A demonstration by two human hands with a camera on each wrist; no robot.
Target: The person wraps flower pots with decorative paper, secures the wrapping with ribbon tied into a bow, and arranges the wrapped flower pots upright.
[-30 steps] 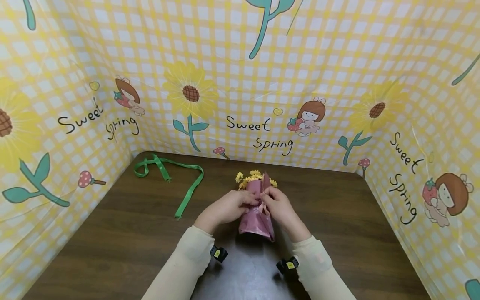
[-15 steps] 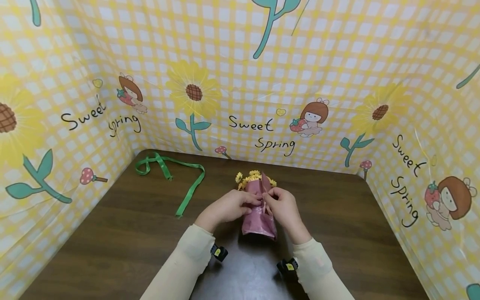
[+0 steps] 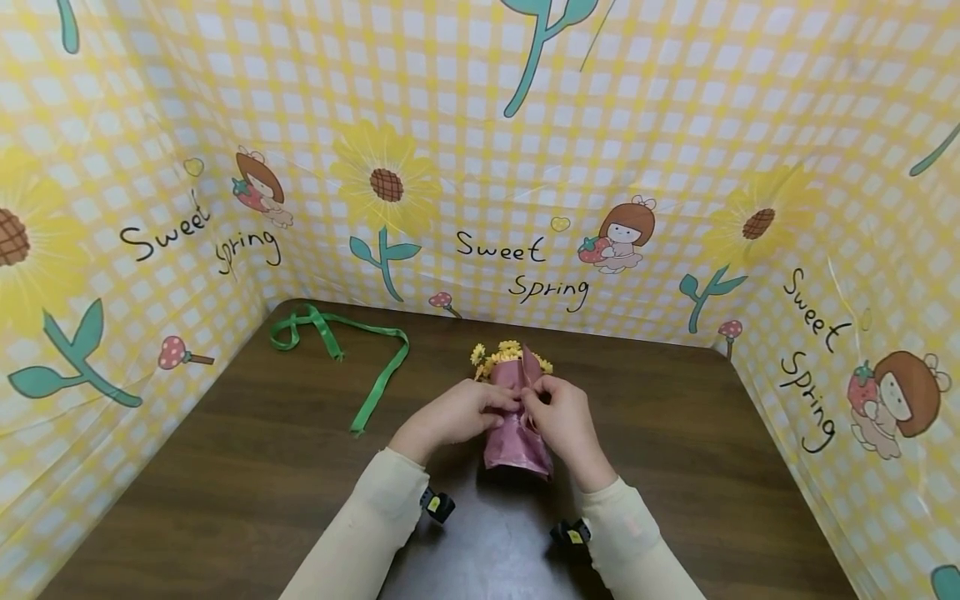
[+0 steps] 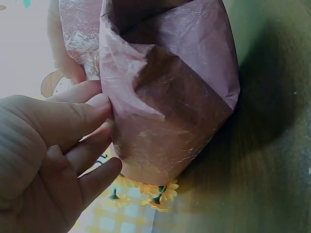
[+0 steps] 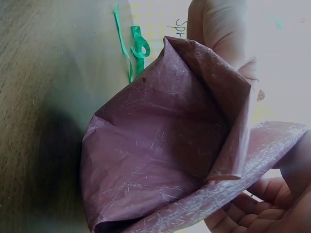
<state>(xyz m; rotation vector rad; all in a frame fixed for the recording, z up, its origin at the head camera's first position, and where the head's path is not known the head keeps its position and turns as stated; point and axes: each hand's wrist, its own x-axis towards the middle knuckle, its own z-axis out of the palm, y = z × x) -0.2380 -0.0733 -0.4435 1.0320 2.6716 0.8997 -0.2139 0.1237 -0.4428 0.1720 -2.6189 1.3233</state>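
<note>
A small bouquet of yellow flowers [image 3: 504,354], wrapped in shiny mauve-pink paper [image 3: 517,450], lies mid-table with its blossoms pointing away from me. My left hand [image 3: 456,410] holds the wrap from the left, fingers over the top; in the left wrist view thumb and fingertips meet the side of the paper [image 4: 165,121]. On the other side, my right hand [image 3: 562,414] pinches the wrap's raised fold with thumb and forefinger, close to the left fingertips. The right wrist view looks into the folded, gaping lower end of the paper [image 5: 146,131]. The stems are hidden inside.
A green ribbon [image 3: 378,392] lies loosely looped on the dark wooden table [image 3: 675,450] at the back left. Yellow checked cloth [image 3: 480,167] with printed flowers and lettering stands around the table's back and sides.
My right hand first shifts slightly right with its pinch, then comes back left toward the left fingertips. A pale strip hanging below it shows less now. My left hand stays in place.
</note>
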